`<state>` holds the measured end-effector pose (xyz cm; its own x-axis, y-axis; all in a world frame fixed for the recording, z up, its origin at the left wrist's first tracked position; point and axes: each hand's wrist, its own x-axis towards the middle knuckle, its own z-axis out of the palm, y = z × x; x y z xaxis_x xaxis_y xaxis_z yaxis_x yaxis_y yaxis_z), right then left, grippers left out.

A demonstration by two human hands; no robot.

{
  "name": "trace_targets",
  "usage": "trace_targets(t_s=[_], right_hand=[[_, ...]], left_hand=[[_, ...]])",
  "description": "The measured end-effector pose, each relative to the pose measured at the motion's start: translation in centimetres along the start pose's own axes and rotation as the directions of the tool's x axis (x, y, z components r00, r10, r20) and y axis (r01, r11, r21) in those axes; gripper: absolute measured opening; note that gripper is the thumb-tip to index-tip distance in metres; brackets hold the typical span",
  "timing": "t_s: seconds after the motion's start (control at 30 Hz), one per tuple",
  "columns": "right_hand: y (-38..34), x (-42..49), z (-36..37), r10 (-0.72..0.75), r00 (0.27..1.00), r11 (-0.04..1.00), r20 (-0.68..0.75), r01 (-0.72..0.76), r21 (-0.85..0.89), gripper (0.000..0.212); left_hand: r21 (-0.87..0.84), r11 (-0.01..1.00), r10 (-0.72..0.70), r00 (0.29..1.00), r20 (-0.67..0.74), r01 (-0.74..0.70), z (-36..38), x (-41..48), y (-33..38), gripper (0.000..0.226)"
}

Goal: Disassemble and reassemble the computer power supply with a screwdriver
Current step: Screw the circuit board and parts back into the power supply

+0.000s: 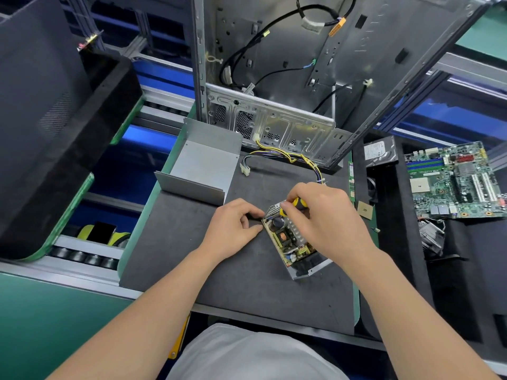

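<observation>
The opened power supply (295, 244) lies on the dark mat (247, 283), its circuit board with capacitor and coils exposed in a metal tray. My right hand (326, 215) grips a yellow-and-black screwdriver (296, 204) held over the board's far end; the tip is hidden. My left hand (233, 229) rests on the mat with curled fingertips against the supply's left edge. The bent grey metal cover (203, 165) of the supply sits to the far left on the mat. Yellow and black wires (296, 159) run from the supply toward white connectors.
An open computer case (288, 78) stands behind the mat with loose cables inside. A motherboard (455, 182), a hard drive (380, 152) and a small chip (365, 209) lie on the right. Black foam-lined trays (55, 133) sit on a roller conveyor at left.
</observation>
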<state>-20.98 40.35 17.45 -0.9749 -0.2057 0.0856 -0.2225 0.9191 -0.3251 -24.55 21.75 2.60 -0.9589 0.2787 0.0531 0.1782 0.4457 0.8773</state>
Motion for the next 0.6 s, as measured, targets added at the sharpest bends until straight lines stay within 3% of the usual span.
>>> trace_targets(t_s=[0.6], right_hand=[[-0.1,1.2,0.2,-0.042,0.999,0.998,0.029,0.043,-0.053,0.019]], left_hand=[[0.010,0.999,0.035,0.999,-0.001,-0.035,0.4,0.1,-0.2,0.025]])
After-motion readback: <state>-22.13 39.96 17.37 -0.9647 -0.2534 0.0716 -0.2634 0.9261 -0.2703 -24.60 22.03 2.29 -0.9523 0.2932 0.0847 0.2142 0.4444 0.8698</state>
